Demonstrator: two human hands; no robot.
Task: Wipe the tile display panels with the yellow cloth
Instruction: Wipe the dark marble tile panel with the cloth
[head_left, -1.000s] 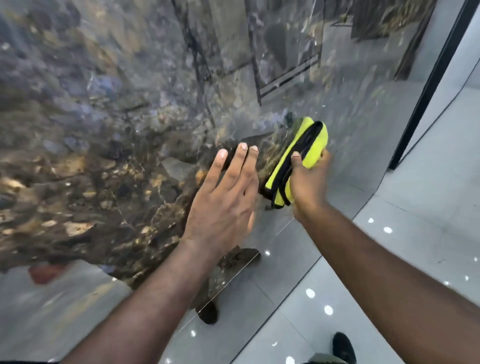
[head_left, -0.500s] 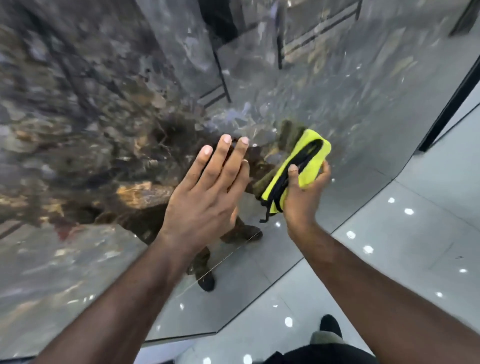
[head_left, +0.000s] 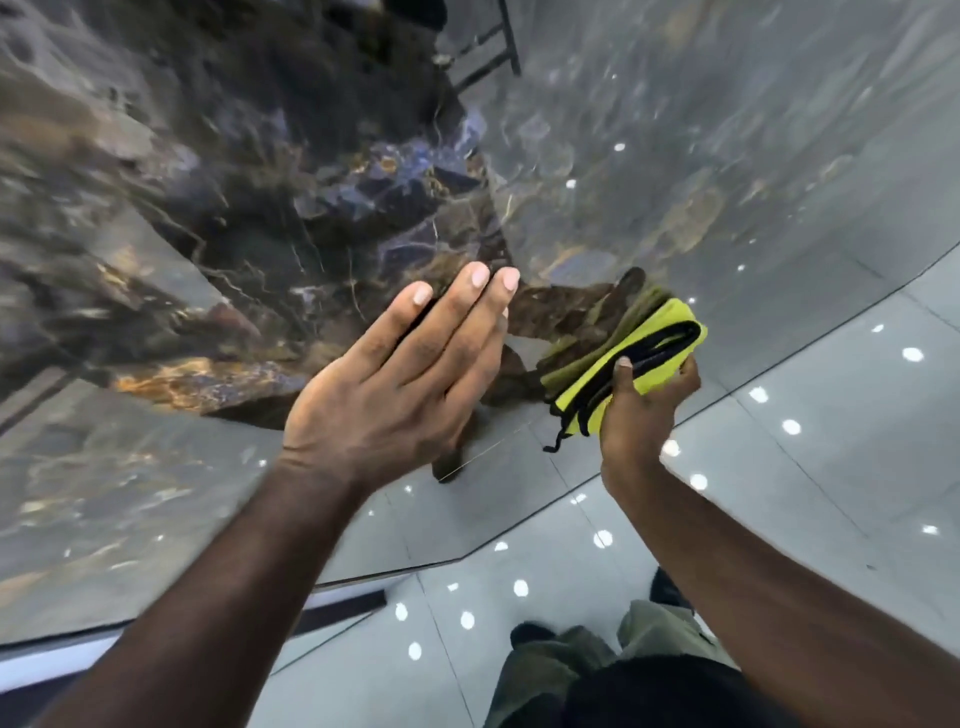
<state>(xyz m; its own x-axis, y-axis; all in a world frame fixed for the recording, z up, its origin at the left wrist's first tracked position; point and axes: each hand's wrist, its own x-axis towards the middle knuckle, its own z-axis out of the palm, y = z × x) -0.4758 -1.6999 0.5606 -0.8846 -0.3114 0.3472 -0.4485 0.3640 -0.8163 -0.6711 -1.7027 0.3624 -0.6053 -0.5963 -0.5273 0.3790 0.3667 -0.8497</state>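
At the tile panel (head_left: 208, 234)
Right hand (head_left: 641, 415) squeezed the yellow cloth (head_left: 644, 343); left hand (head_left: 395, 395) lay flat on the tile panel, fingers straight.

Glossy grey floor (head_left: 857, 493), marbled tile panel (head_left: 208, 260) standing on it, dark shoes (head_left: 530, 635)

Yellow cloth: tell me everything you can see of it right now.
The yellow cloth is bright lime yellow and soft-looking. It is folded into a thick pad, with black edging running along the folds and a loose black thread dangling from its lower end. The right hand grips it, thumb across its face, fingers wrapped behind. It sits against the glossy tile panel, low down near the floor, where its duller reflection meets it.
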